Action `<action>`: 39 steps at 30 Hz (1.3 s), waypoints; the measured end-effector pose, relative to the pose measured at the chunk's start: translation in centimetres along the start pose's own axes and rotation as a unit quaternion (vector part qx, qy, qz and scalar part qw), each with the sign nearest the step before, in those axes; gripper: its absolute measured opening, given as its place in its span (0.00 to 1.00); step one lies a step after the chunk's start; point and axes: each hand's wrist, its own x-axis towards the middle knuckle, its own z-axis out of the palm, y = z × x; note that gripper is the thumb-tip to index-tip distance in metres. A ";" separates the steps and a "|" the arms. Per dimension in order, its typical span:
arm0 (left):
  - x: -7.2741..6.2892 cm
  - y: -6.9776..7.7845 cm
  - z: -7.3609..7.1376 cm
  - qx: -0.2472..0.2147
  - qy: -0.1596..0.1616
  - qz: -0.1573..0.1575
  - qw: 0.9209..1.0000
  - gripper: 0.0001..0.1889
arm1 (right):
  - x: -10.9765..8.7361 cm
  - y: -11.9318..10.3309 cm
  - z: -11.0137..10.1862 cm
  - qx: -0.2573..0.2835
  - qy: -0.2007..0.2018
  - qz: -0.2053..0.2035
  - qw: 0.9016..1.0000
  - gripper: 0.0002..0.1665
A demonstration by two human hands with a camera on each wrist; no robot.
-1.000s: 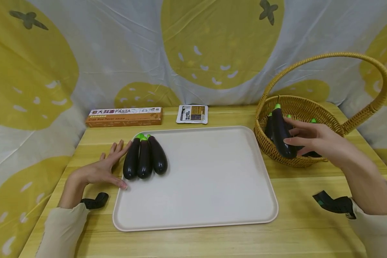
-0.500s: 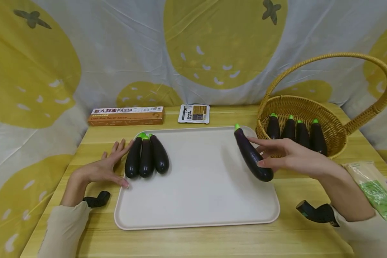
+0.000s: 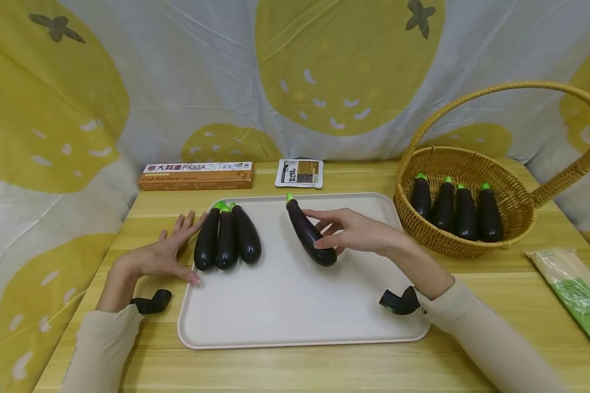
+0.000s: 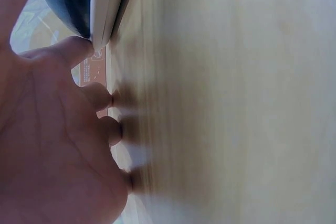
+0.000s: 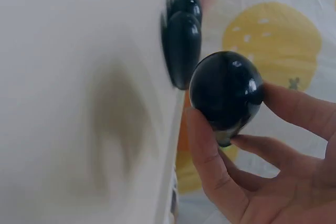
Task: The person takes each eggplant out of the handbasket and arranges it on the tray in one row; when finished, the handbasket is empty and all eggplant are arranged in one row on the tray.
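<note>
Between thumb and fingers my right hand (image 3: 356, 232) pinches an eggplant (image 3: 308, 233), held above the middle of the white tray (image 3: 295, 311). In the right wrist view that eggplant (image 5: 224, 90) shows its round end, with a shadow on the tray below. Three more eggplants (image 3: 227, 240) lie side by side on the tray's left part, green stems away from me. Fingers spread, my left hand (image 3: 159, 256) rests at the tray's left edge, beside the leftmost eggplant. In the left wrist view the left hand (image 4: 58, 129) has fingertips on the table and one finger at the tray rim.
A wicker basket (image 3: 472, 248) with a tall handle holds several eggplants (image 3: 465, 213) at the right. Behind the tray lie a pasta box (image 3: 196, 177) and a small flat packet (image 3: 299, 173). A green and cream package (image 3: 577, 295) lies on the right of the wooden table.
My right hand has carried the eggplant from over the basket leftward to above the middle of the tray. The left hand and the three eggplants have stayed in place.
</note>
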 end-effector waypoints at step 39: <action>0.0 0.0 0.0 -0.008 -0.001 0.006 1.000 0.74 | 9.4 -1.5 4.2 -0.013 0.002 0.029 0.999 0.44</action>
